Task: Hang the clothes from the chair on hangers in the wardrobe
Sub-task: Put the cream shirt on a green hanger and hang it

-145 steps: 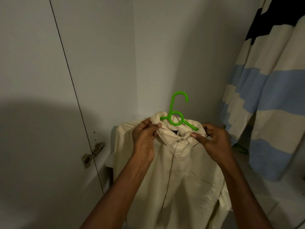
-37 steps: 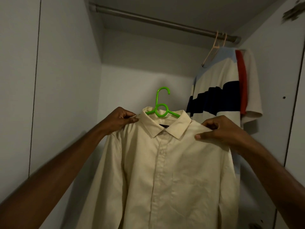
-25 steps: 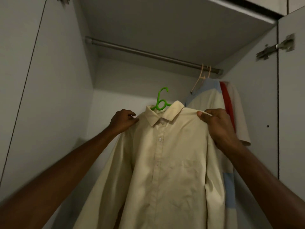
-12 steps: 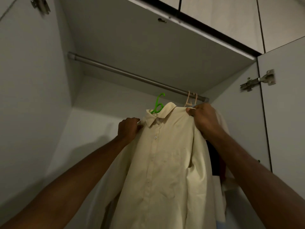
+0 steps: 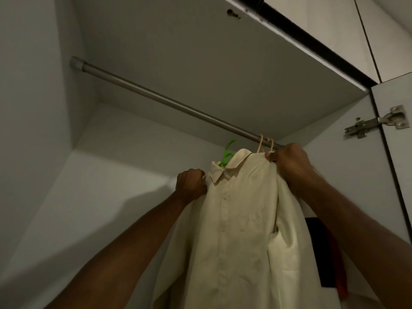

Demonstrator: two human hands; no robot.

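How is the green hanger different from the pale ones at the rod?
The green hanger is bright green and its hook sits below the rod, not yet on it. The pale hangers are cream and already hooked over the rod. The green one carries the cream shirt. Both kinds have curved hooks.

Metal door hinge (image 5: 376, 122) at right
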